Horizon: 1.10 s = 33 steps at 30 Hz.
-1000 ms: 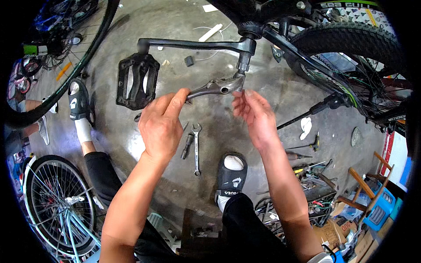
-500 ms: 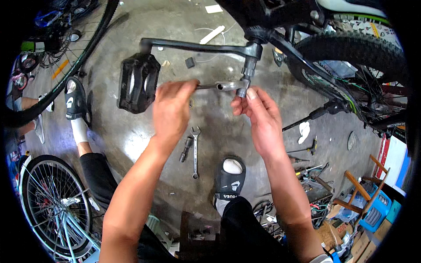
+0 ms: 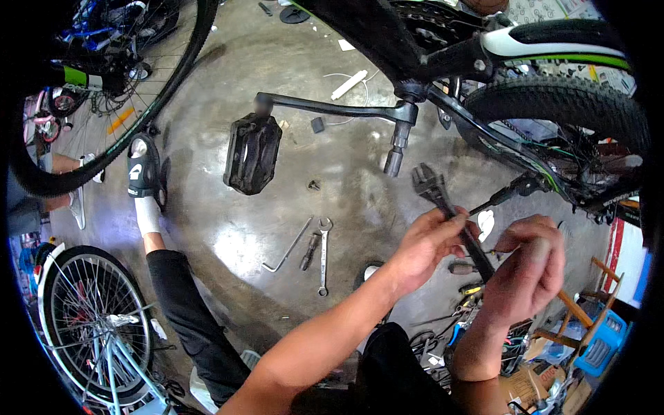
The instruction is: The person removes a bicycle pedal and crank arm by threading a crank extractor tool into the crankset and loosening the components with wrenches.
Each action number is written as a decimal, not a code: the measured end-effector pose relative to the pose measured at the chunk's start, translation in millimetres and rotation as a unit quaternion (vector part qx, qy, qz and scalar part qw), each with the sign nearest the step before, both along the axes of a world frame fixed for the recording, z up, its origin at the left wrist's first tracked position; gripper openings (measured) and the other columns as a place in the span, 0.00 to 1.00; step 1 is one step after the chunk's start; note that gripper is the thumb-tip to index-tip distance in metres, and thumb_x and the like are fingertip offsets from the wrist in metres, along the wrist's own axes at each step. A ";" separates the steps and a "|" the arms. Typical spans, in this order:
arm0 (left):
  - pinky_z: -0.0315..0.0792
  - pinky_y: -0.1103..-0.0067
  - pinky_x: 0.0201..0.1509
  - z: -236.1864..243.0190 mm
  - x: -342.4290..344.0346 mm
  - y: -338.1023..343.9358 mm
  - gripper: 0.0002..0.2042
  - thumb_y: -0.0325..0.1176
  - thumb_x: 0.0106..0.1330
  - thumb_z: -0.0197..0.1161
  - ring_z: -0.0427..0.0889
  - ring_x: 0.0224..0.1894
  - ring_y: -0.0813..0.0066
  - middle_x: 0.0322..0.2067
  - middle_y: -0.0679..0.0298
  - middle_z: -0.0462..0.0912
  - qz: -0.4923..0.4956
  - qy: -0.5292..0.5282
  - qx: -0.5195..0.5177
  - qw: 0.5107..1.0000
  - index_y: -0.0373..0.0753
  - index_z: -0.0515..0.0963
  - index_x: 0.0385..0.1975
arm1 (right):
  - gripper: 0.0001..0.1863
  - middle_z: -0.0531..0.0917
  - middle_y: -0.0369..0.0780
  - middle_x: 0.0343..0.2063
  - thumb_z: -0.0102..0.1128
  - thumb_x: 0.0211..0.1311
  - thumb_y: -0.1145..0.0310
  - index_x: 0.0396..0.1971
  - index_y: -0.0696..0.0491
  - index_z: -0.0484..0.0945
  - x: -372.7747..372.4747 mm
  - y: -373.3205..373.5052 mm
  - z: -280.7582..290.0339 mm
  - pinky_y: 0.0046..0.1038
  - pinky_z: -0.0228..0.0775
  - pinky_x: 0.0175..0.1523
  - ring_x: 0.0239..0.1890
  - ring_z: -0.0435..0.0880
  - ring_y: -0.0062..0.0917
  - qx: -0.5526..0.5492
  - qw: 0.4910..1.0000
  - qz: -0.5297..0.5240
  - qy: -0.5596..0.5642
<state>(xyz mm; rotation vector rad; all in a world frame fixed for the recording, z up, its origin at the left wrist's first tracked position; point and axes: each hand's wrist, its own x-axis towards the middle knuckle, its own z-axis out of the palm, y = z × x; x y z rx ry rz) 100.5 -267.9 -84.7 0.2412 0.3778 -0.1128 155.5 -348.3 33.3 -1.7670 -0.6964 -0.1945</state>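
Note:
My left hand (image 3: pixel 427 250) is closed around the handle of a dark adjustable wrench (image 3: pixel 443 197), its jaws pointing up and left toward the bike. Close beside the handle's lower end is my right hand (image 3: pixel 527 270), fingers curled; whatever is in them is hidden. Up and left of the wrench jaws, a grey cylindrical crank puller (image 3: pixel 395 149) sticks out of the end of a black crank arm (image 3: pixel 325 107), and nothing touches its free end. A black pedal (image 3: pixel 253 153) hangs at the crank's other end.
On the floor lie an L-shaped metal bar (image 3: pixel 290 245), a short dark tool (image 3: pixel 310 252) and a combination wrench (image 3: pixel 324 259). The bike's rear tire (image 3: pixel 553 104) is at upper right. Loose tools and a blue plastic stool (image 3: pixel 602 342) are at lower right; another bike wheel (image 3: pixel 93 311) stands at left.
Both hands have left the crank puller and moved right and down. The L-shaped bar now lies on the floor, and the adjustable wrench is in my left hand. The whole view has shifted.

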 end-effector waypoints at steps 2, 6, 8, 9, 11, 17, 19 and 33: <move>0.73 0.77 0.45 -14.2 -20.1 1.9 0.12 0.38 0.73 0.60 0.81 0.42 0.76 0.41 0.62 0.83 0.031 0.128 0.040 0.991 0.39 0.74 0.50 | 0.08 0.79 0.40 0.26 0.49 0.67 0.79 0.31 0.63 0.78 3.1 2.1 2.8 0.21 0.66 0.37 0.27 0.75 0.20 -0.016 1.000 -0.026 0.008; 0.70 0.77 0.33 -78.1 -92.2 59.3 0.15 0.39 0.71 0.60 0.74 0.28 0.79 0.26 0.68 0.77 -0.094 0.330 0.472 0.812 0.35 0.77 0.49 | 0.09 0.80 0.38 0.30 0.54 0.71 0.73 0.33 0.61 0.80 -4.3 18.3 -19.0 0.21 0.67 0.38 0.31 0.76 0.18 0.045 0.986 0.019 0.163; 0.69 0.76 0.27 -91.2 -134.8 102.7 0.15 0.36 0.71 0.57 0.73 0.23 0.78 0.25 0.66 0.78 -0.141 0.309 0.575 0.745 0.33 0.76 0.51 | 0.14 0.83 0.39 0.36 0.52 0.75 0.65 0.44 0.60 0.81 -3.1 32.7 -54.7 0.23 0.69 0.46 0.38 0.78 0.19 0.015 0.954 0.035 0.298; 0.70 0.76 0.25 -104.5 -164.5 121.8 0.16 0.34 0.72 0.57 0.74 0.22 0.77 0.25 0.65 0.78 -0.114 0.282 0.625 0.719 0.31 0.74 0.54 | 0.17 0.84 0.40 0.40 0.51 0.76 0.62 0.49 0.61 0.80 0.2 47.4 -66.7 0.25 0.69 0.49 0.41 0.80 0.20 0.014 0.929 0.058 0.364; 0.75 0.73 0.24 -90.9 -194.3 156.2 0.18 0.34 0.73 0.56 0.79 0.20 0.74 0.24 0.62 0.79 -0.208 0.338 0.609 0.687 0.33 0.72 0.59 | 0.23 0.84 0.42 0.47 0.50 0.77 0.58 0.58 0.61 0.76 -1.5 61.3 -101.3 0.26 0.70 0.55 0.48 0.81 0.22 0.064 0.846 0.091 0.522; 0.80 0.59 0.47 -80.9 -227.4 197.2 0.18 0.40 0.73 0.55 0.87 0.42 0.47 0.41 0.44 0.86 -0.501 0.301 0.759 0.288 0.31 0.69 0.51 | 0.22 0.83 0.41 0.47 0.59 0.72 0.58 0.55 0.61 0.75 10.3 77.2 -129.5 0.26 0.71 0.55 0.45 0.81 0.23 0.177 0.753 0.244 0.585; 0.80 0.60 0.51 -86.3 -226.1 197.3 0.18 0.34 0.72 0.53 0.86 0.48 0.45 0.44 0.43 0.85 -0.542 0.343 0.717 0.272 0.30 0.65 0.55 | 0.20 0.83 0.40 0.46 0.62 0.71 0.60 0.53 0.60 0.76 10.4 81.6 -131.1 0.26 0.71 0.54 0.43 0.81 0.23 0.146 0.789 0.210 0.559; 0.80 0.62 0.53 -83.4 -192.0 187.9 0.12 0.33 0.74 0.48 0.86 0.51 0.48 0.48 0.46 0.85 -0.556 0.391 0.688 0.254 0.35 0.68 0.52 | 0.15 0.85 0.38 0.42 0.57 0.74 0.57 0.43 0.55 0.80 21.3 66.5 -148.2 0.27 0.71 0.54 0.44 0.82 0.22 0.185 0.809 0.167 0.532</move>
